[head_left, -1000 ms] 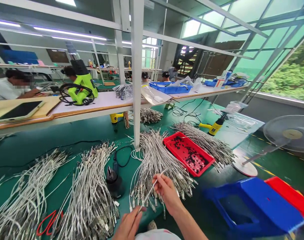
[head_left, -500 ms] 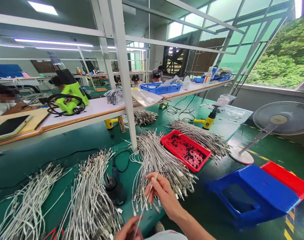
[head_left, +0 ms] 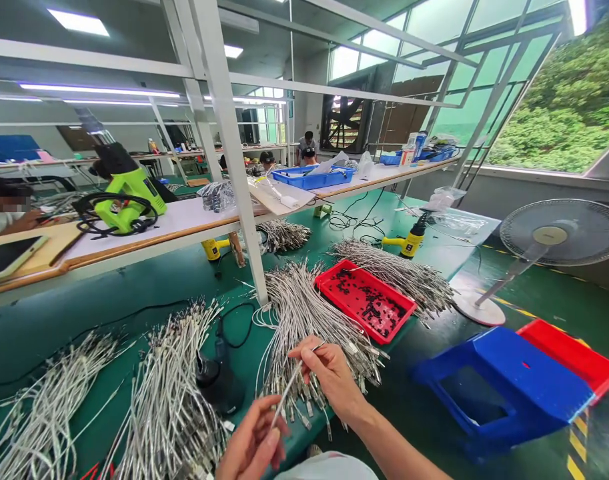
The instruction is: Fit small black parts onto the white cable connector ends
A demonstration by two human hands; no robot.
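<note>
My right hand (head_left: 331, 379) pinches one end of a thin white cable (head_left: 287, 395) between thumb and fingertips; a small dark tip shows beyond the pinch. The cable slants down to my left hand (head_left: 257, 437), whose curled fingers close round its lower part. What lies at the cable's lower end is hidden by that hand. Just beyond both hands spreads a large bundle of white cables (head_left: 299, 313) with metal plugs at the near end. Touching this bundle on its right is a red tray (head_left: 351, 293) with many small black pieces.
More cable bundles (head_left: 169, 393) lie on the left of the green table (head_left: 234, 283), beside a black heat gun (head_left: 219, 383). A yellow heat gun (head_left: 409, 241) stands farther back. A white shelf post (head_left: 237, 153) rises ahead. Right are a blue plastic stool (head_left: 529, 370) and a fan (head_left: 549, 237).
My left hand has risen and come further into view, with its fingers nearer the middle of the cable. The right hand keeps its pinch. The view has shifted slightly.
</note>
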